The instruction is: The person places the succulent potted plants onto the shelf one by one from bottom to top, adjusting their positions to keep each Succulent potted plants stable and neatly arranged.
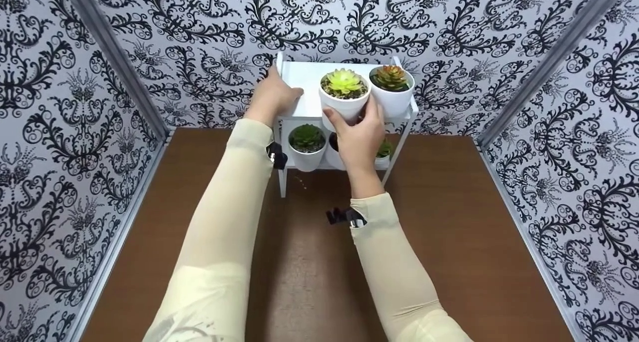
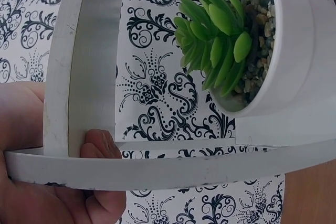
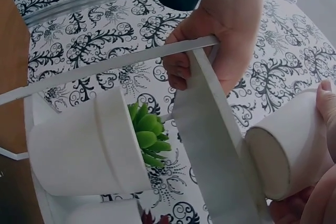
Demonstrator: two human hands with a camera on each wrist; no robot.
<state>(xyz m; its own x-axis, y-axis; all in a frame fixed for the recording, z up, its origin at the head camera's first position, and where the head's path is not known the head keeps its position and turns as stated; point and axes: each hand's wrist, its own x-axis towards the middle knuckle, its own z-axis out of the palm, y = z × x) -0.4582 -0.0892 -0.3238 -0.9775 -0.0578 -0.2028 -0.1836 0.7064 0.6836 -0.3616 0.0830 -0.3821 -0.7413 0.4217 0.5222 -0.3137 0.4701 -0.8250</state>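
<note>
My right hand point(image 1: 363, 138) grips a white pot with a yellow-green succulent point(image 1: 344, 90), thumb on its near side and fingers round the right. In the right wrist view the pot's base point(image 3: 269, 163) is tilted, close by the edge of the top shelf point(image 3: 210, 129). My left hand point(image 1: 273, 98) holds the left front corner of the white two-tier plant stand point(image 1: 305, 75), thumb on top. In the left wrist view its fingers point(image 2: 100, 148) curl under the shelf, round the frame. Right of the held pot, a pot with an orange-tipped succulent point(image 1: 392, 85) stands on the top shelf.
On the lower shelf are a pot with a green succulent point(image 1: 307, 147), another pot point(image 1: 333, 152) partly behind my right hand, and a third plant point(image 1: 384, 150) at the right. The stand sits on a brown table point(image 1: 209, 222) against patterned walls point(image 1: 319, 27).
</note>
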